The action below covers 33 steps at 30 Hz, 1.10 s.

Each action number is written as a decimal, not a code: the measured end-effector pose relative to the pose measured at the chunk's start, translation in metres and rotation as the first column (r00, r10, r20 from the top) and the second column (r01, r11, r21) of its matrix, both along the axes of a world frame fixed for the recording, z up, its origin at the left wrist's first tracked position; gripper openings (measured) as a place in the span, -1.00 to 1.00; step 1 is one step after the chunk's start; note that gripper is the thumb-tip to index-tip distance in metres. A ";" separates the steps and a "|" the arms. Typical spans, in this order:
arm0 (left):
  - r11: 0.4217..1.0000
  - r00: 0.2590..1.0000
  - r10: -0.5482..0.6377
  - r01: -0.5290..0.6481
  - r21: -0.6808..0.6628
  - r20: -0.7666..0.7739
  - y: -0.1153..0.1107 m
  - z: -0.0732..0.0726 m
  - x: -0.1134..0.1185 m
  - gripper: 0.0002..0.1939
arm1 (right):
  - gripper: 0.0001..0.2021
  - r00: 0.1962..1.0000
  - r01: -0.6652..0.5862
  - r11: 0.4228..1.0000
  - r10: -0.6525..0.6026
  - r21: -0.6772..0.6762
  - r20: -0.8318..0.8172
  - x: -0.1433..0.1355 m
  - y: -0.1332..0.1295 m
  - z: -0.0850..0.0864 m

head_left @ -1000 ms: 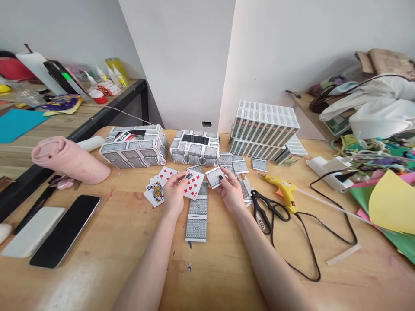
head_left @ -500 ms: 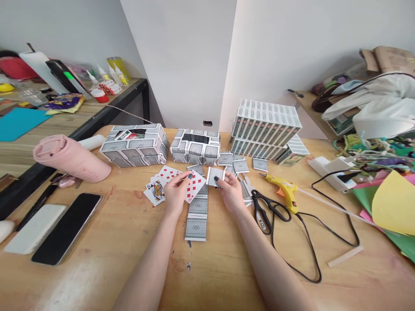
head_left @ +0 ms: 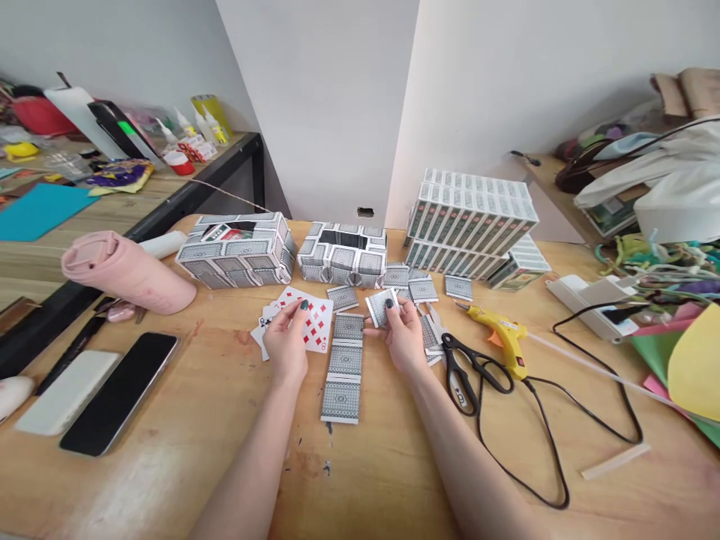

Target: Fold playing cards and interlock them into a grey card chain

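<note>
My left hand (head_left: pixel 286 343) pinches a playing card (head_left: pixel 318 324), its red diamonds facing up, above a few face-up cards (head_left: pixel 259 334) on the table. In my right hand (head_left: pixel 406 339), thumb and fingers grip a small folded card (head_left: pixel 379 308) with a grey patterned back. Between the hands, a column of patterned folded cards (head_left: pixel 343 360) lies end to end on the wooden table. More folded cards (head_left: pixel 423 288) are scattered behind and beside my right hand. Two boxes covered in such cards, a larger one (head_left: pixel 236 259) and a smaller one (head_left: pixel 342 259), stand behind.
Scissors (head_left: pixel 478 367) and a yellow glue gun (head_left: pixel 509 341) with a cord lie to the right. Stacked card packs (head_left: pixel 472 217) stand behind them, near a white power strip (head_left: pixel 590 300). A pink rolled bundle (head_left: pixel 129 274) and a black phone (head_left: pixel 121 394) are at left.
My left hand has drawn the diamond card left, off the column, uncovering its upper part. My right hand still holds the folded card, now tilted. The view has shifted slightly.
</note>
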<state>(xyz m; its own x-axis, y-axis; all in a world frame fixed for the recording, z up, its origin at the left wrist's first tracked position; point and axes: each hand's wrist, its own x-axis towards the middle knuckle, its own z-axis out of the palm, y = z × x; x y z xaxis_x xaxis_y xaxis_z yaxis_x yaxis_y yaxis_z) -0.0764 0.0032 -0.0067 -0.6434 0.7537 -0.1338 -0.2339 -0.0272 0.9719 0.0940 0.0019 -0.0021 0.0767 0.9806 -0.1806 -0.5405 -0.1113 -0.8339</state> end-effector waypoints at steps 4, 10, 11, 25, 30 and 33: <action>0.989 0.975 -0.147 0.140 -0.052 -0.167 -0.014 0.005 0.016 -0.74 | -0.54 0.996 -0.091 0.996 0.091 -0.002 -0.001 0.001 0.000 0.001; 0.965 0.930 -0.261 0.250 -0.076 -0.260 -0.021 0.008 0.027 -0.77 | -0.47 0.990 -0.139 0.990 0.139 0.001 0.000 0.000 -0.001 0.004; 0.966 0.927 -0.258 0.247 -0.074 -0.272 -0.021 0.008 0.028 -0.77 | -0.46 0.989 -0.146 0.989 0.146 0.010 0.009 0.000 -0.001 0.005; 0.953 0.875 -0.296 0.296 -0.061 -0.383 -0.024 0.005 0.031 -0.82 | -0.47 0.971 -0.185 0.983 0.182 0.003 0.157 -0.003 -0.002 0.000; 0.927 0.818 -0.354 0.372 -0.052 -0.454 -0.027 0.006 0.031 -0.78 | -0.45 0.978 -0.136 0.991 0.134 0.003 0.159 -0.004 -0.003 0.002; 0.910 0.785 -0.380 0.413 -0.043 -0.489 -0.028 0.008 0.032 -0.77 | -0.46 0.973 -0.130 0.991 0.123 0.023 0.196 -0.003 -0.005 0.004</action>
<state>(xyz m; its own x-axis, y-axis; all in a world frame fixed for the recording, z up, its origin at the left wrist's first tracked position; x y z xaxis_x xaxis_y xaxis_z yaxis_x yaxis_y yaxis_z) -0.0444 -0.0248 0.0009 -0.2557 0.9525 0.1652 0.2531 -0.0989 0.9624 0.0906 -0.0027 0.0015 -0.0179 0.9901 -0.1395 -0.3513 -0.1369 -0.9262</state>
